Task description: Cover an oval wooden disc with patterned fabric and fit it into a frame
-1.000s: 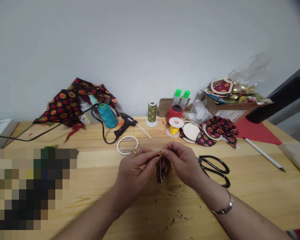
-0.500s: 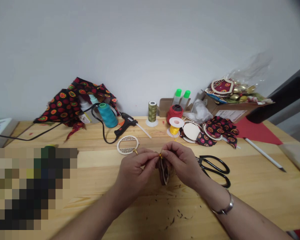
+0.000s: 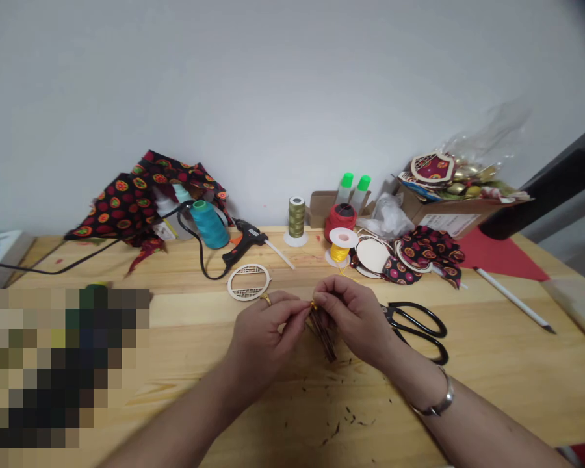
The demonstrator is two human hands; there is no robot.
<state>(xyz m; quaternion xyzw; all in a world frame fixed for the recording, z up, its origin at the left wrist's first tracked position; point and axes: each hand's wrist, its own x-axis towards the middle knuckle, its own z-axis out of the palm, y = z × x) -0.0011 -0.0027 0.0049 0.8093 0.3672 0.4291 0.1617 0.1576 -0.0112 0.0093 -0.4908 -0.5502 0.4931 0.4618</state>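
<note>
My left hand and my right hand meet above the table, both closed in a pinch. Between the fingertips shows a short bit of yellow cord. From it hangs a small dark brown ornament, seen edge-on and partly hidden by my fingers. Just behind my left hand lies an oval wooden lattice frame. A pair of scissors with black handles rests beside my right hand, its blades covered by that hand.
Behind stand a spool of yellow cord, a green thread spool, a teal thread cone and a glue gun. Patterned fabric lies left. A cardboard box and white pencil are right. Dark scraps litter the front.
The hanging ornament has turned and swung, its lower end now further right and its pale edge out of sight. Both hands keep nearly the same place and pinch.
</note>
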